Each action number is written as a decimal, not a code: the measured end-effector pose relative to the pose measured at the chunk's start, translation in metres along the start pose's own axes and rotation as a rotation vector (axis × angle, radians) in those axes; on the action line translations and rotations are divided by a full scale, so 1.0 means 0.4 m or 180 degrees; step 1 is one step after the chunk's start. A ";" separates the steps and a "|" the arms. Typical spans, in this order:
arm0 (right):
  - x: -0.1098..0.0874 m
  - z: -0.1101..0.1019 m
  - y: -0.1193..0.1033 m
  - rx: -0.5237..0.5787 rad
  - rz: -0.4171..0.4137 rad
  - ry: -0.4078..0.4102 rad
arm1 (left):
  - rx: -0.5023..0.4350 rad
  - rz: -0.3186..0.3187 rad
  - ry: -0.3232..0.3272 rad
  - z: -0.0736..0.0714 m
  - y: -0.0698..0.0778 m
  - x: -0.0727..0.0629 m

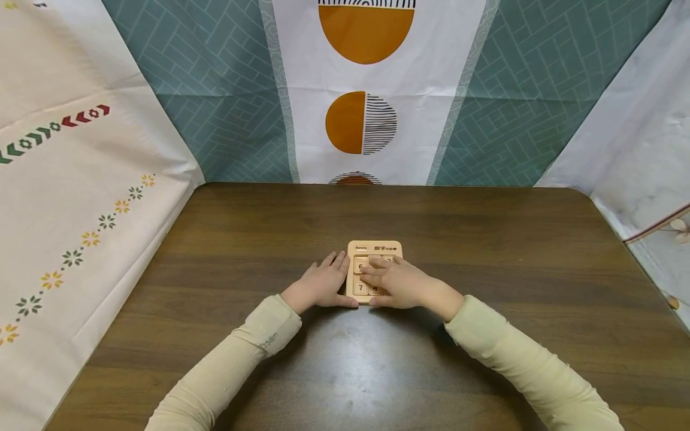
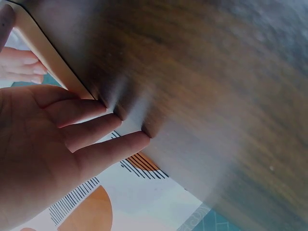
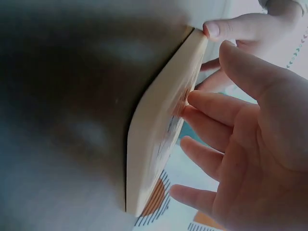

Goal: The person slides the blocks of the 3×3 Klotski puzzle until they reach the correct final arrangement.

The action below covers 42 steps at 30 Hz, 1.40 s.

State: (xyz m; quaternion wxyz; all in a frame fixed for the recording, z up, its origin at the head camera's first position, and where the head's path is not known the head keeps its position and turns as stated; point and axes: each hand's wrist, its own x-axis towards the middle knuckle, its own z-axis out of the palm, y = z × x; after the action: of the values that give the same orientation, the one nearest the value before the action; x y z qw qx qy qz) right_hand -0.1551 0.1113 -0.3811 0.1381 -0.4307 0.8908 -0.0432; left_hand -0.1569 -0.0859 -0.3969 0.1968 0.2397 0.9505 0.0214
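A small wooden sliding number puzzle (image 1: 368, 248) lies flat on the table, with numbered square tiles such as the 7 tile (image 1: 360, 288) in a shallow frame. My left hand (image 1: 327, 282) lies along its left side, fingers straight, with fingertips down on the tabletop in the left wrist view and the thumb at the near left corner. Over the puzzle spreads my right hand (image 1: 401, 284), its fingers lightly bent and fingertips on or just above the tiles; its thumb is by the near edge. That hand hides several tiles on the right.
The brown wooden table (image 1: 259, 221) surrounds the puzzle on all sides. A patterned cloth (image 1: 226, 120) hangs behind its far edge. Pale cloths hang at the left (image 1: 108, 197) and right (image 1: 641, 137).
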 end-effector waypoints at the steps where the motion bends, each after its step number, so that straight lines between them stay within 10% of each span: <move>1: -0.003 0.001 -0.003 0.0010 -0.0015 0.0006 | 0.0001 0.0001 0.0004 0.000 0.000 0.000; 13: -0.020 0.007 -0.009 -0.0087 -0.0177 0.0116 | 0.0034 -0.0017 -0.0005 0.001 -0.001 0.003; 23: -0.021 -0.005 0.038 -0.0151 0.0563 0.0273 | -0.0009 -0.0013 0.0016 0.004 -0.001 0.004; 42: 0.023 0.001 0.031 -0.0230 0.0364 0.0205 | -0.0037 -0.0004 -0.0013 0.000 0.000 0.001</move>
State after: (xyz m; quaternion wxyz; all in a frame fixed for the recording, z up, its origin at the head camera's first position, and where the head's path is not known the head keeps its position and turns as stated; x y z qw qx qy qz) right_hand -0.1698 0.1117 -0.3859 0.0959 -0.3822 0.9189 -0.0169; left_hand -0.1572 -0.0859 -0.3969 0.2001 0.2379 0.9501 0.0263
